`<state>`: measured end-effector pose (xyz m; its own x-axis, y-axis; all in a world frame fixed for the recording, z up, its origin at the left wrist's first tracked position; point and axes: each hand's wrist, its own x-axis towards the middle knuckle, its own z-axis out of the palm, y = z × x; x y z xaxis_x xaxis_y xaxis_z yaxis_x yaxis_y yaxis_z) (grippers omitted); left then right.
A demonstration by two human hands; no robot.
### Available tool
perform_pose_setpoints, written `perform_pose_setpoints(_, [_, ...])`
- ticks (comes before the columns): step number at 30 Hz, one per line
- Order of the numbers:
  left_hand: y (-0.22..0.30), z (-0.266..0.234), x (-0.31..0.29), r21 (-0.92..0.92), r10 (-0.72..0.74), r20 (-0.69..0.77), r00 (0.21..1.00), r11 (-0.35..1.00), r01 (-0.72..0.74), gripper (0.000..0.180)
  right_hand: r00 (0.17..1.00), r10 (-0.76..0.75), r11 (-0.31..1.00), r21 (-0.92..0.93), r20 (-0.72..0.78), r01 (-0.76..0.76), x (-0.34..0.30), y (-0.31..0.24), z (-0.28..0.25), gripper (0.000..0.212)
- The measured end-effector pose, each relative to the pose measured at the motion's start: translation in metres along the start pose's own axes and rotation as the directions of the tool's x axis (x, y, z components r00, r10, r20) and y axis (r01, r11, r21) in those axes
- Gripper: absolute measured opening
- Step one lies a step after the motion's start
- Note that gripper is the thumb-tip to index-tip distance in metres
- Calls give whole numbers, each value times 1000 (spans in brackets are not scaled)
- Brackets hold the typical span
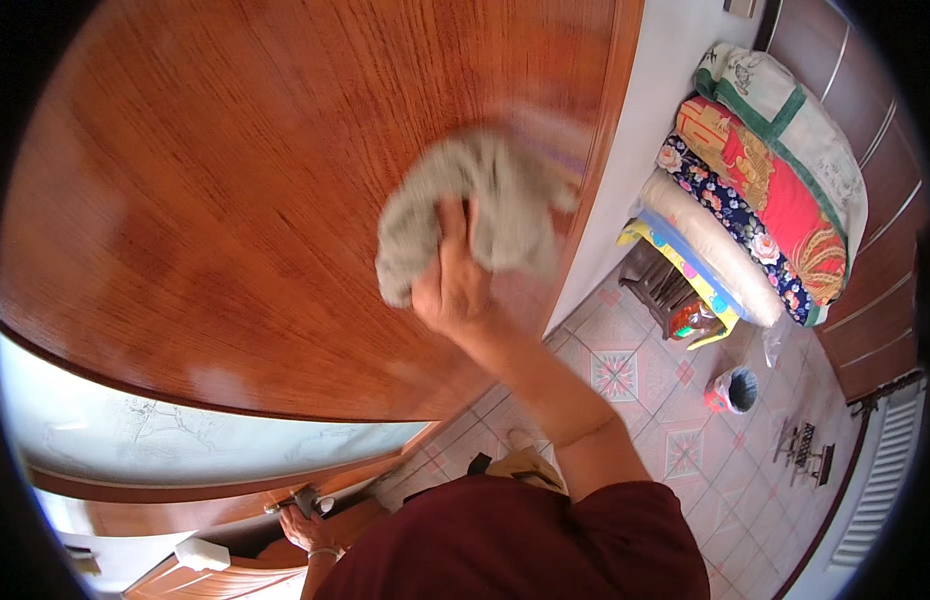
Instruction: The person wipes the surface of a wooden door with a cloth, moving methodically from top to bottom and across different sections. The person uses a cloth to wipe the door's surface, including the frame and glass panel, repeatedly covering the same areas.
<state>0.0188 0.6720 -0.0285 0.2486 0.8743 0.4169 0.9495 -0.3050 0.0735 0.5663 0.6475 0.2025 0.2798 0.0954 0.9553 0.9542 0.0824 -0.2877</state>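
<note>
A grey-beige cloth, partly blurred, lies bunched against a glossy reddish-brown wooden door. My right hand is closed on the cloth and presses it to the wood close to the door's right edge. Down at the lower left, my left hand is wrapped around the metal door handle. A frosted glass panel with faint line drawings runs along the door between that handle and the wooden face.
Folded quilts in several patterns are stacked on a dark wooden seat at right. On the tiled floor stand a lined waste bin and a dark rack. A white radiator is at far right.
</note>
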Motion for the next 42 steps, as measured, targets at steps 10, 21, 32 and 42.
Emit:
perform_pose_setpoints(10, [-2,3,3,-3,-29,30,999,1000,29,27,841,221,975,-108,494,-193,-300,-10,36,49])
perform_pose_setpoints(21, [-2,0,-6,-36,-25,-19,999,999,25,27,817,-332,935,283,472,216,-41,-68,15,31])
perform_pose_setpoints(32, [10,-15,12,-93,160,-295,942,976,-195,17,885,-435,900,98,165,424,161,-132,4,48])
perform_pose_setpoints(42, [22,-60,14,-97,76,-104,992,992,-86,30,821,-566,824,88,74,560,350,-224,8,56])
